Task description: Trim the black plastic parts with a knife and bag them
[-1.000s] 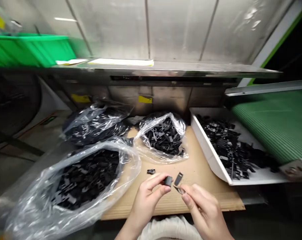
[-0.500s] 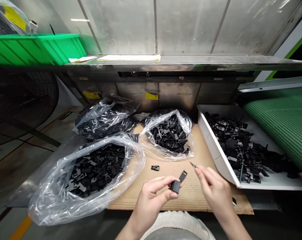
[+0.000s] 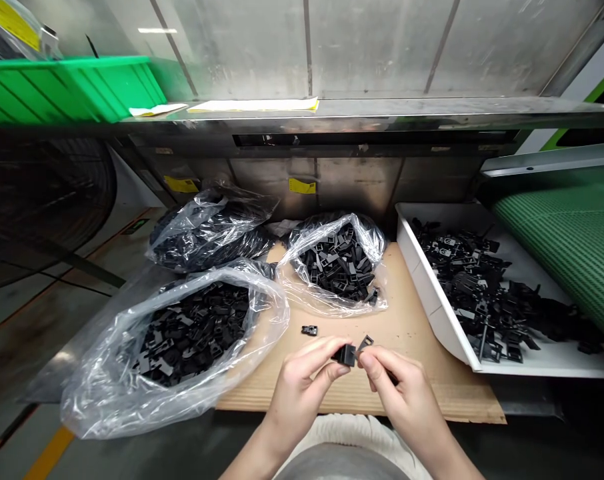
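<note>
My left hand (image 3: 309, 373) pinches a small black plastic block (image 3: 345, 355) between thumb and fingertips. Close against its right side is my right hand (image 3: 399, 380), thumb and index finger pressed together. Those fingers held a thin pointed piece a moment ago; now they mostly hide it, and its kind cannot be made out. Just beyond the fingertips shows a flat black piece with a square hole (image 3: 366, 342), apparently on the cardboard (image 3: 262, 393). Farther left, a small black plastic part (image 3: 309, 330) lies on the cardboard.
Open clear bags of black parts stand at the left (image 3: 102, 393) and back centre (image 3: 327, 307); a dark bundled bag (image 3: 212, 230) lies behind. A white tray (image 3: 437, 320) of black parts is at right, beside a green belt (image 3: 562, 233). A metal shelf (image 3: 382, 120) crosses above.
My right hand has moved left, bringing its fingertips up to the black block. My left hand has risen slightly and turned the block. The view has tilted a little.
</note>
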### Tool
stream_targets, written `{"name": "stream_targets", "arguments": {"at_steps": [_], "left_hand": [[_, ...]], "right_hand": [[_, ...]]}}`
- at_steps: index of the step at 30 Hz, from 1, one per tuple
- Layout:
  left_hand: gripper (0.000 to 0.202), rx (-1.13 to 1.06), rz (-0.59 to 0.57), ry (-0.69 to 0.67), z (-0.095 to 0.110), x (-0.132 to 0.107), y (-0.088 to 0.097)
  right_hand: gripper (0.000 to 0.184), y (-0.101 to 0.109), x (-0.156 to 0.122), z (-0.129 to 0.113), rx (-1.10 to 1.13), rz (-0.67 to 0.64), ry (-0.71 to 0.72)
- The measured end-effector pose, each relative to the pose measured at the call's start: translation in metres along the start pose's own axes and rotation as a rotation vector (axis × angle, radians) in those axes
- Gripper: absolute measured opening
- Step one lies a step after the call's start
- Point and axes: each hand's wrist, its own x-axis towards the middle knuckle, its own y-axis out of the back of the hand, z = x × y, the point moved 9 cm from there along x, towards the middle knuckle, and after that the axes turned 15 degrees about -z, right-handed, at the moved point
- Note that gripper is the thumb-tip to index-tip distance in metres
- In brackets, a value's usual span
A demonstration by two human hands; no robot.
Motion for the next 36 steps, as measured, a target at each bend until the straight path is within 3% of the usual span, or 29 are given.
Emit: {"name": "stream_targets", "arguments": {"at_steps": [4,7,9,12,15,18,22,24,26,31,36], "left_hand": [[0.02,0.012,0.026,0.027,-0.005,-0.001,0.002],[0.022,-0.026,0.128,0.134,-0.021,0.0,0.011],[0.024,-0.063,0.176,0.185,-0.03,0.001,0.015],[0.021,-0.064,0.146,0.172,-0.032,0.006,0.015],[0.022,-0.123,0.119,0.208,-0.039,0.005,0.013],[0.039,-0.435,0.008,0.299,-0.054,0.001,-0.002],[0.039,-0.718,-0.095,0.209,-0.043,0.001,-0.015],[0.027,-0.695,-0.066,0.192,-0.038,0.001,-0.013],[0.032,-0.635,-0.012,0.209,-0.036,0.0,-0.01],[0.018,-0.343,0.06,0.228,-0.023,-0.005,0.0],[0.022,-0.177,0.069,0.123,-0.008,-0.008,0.005]], "right_hand": [[0.029,-0.01,-0.002,0.0,0.009,-0.04,-0.002],[0.032,-0.03,-0.003,-0.01,0.033,-0.182,0.05],[0.033,-0.033,-0.002,-0.009,0.077,-0.199,0.045],[0.033,-0.015,-0.001,0.012,0.192,-0.066,-0.079],[0.036,-0.004,-0.001,0.032,0.273,-0.021,-0.163],[0.037,-0.001,-0.006,0.041,0.284,0.022,-0.2],[0.033,0.001,-0.016,0.032,0.118,0.08,-0.144],[0.027,0.005,-0.021,0.019,-0.014,0.126,-0.05],[0.02,0.009,-0.025,0.005,-0.122,0.173,0.055],[0.023,0.009,-0.029,-0.021,-0.316,0.207,0.268],[0.026,0.004,-0.025,-0.027,-0.411,0.157,0.29]]}}
